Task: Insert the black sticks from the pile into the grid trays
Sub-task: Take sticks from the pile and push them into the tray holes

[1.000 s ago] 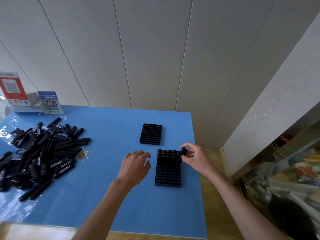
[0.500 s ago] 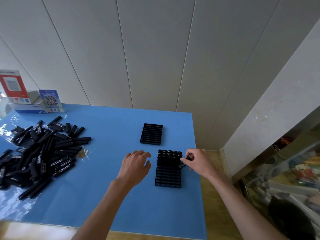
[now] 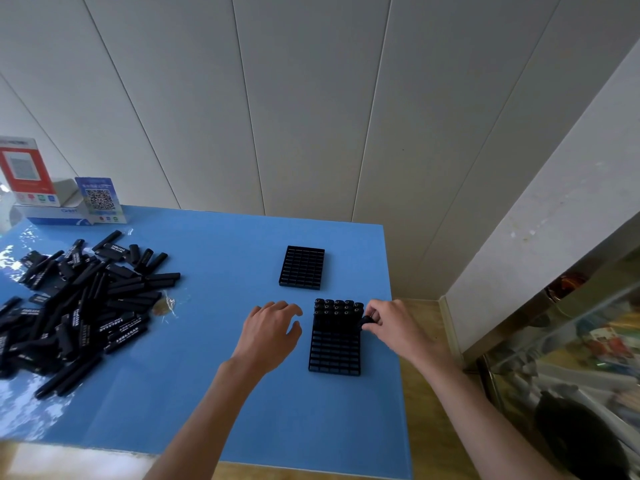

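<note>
Black stick [image 3: 366, 321] sits pinched in right hand [image 3: 398, 329] fingers [image 3: 374, 311] at near tray's [image 3: 334, 355] right edge; left hand [image 3: 268, 336] fingers spread

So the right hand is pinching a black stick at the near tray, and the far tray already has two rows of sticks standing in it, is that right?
Not quite. In the head view the far tray holds no sticks; the two rows stand at the far end of the near tray. The rest holds: the right hand pinches a black stick at that tray's right edge.

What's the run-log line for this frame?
right hand: pinching black plastic stick at near black grid tray | left hand: open
</note>
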